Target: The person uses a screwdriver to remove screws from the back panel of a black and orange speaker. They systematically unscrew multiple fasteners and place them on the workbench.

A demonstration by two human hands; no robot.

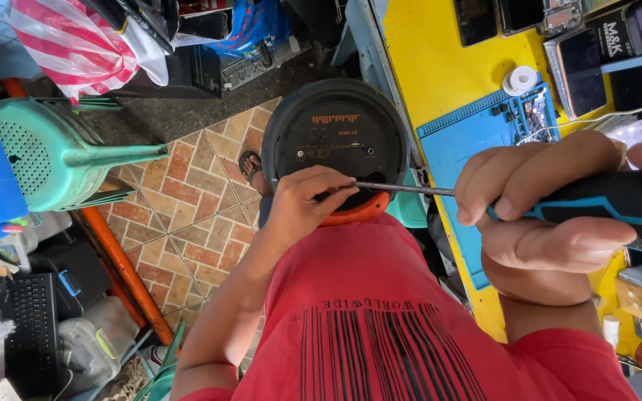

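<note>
The fingers (484, 194) of the right hand (536, 215) are seen wrapped tight around the black-and-blue handle of a screwdriver (618, 200), with no gap left between them and the grip. From that fist a thin metal shaft (403, 188) is run nearly level across the view, its long axis pointed away from the right hand toward the lower rim of a round black speaker (336, 137), which is held upright in the lap over a red shirt (380, 312). The fingers of the left hand (302, 204) are curled closed about the far end of the shaft, just where it meets the speaker's rim and an orange band (362, 212) under it; the tip itself is hidden beneath them, so what it sits in cannot be told. The left hand is thus touching the speaker, while the right is kept well apart from it, at the handle end. The speaker's flat back panel, with small sockets and a row of vents, is turned up toward the camera. A yellow bench (440, 67) with a blue work mat (462, 148) lies to the right, and a green plastic stool (46, 148) stands on the tiled floor (195, 215).
</note>
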